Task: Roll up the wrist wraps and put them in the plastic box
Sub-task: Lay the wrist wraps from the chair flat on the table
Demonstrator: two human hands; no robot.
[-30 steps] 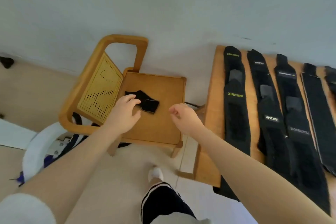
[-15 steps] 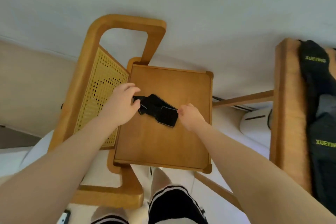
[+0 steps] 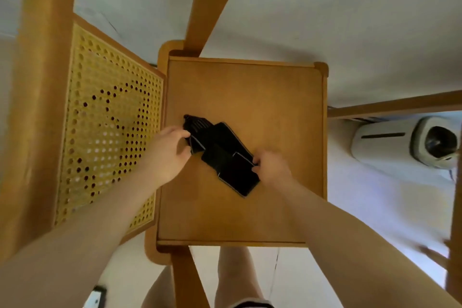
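Both hands now closed in on wrist wrap on chair seat: left hand pinches upper-left end, right hand pinches lower-right edge.

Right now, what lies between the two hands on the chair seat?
In the head view, only the black wrist wrap spans from left hand to right hand; each pinches one end.

Wrist wrap on chair seat, between hands

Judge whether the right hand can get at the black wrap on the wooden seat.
Yes, it seems so: the right hand already pinches the near end of the wrap, with nothing between them.
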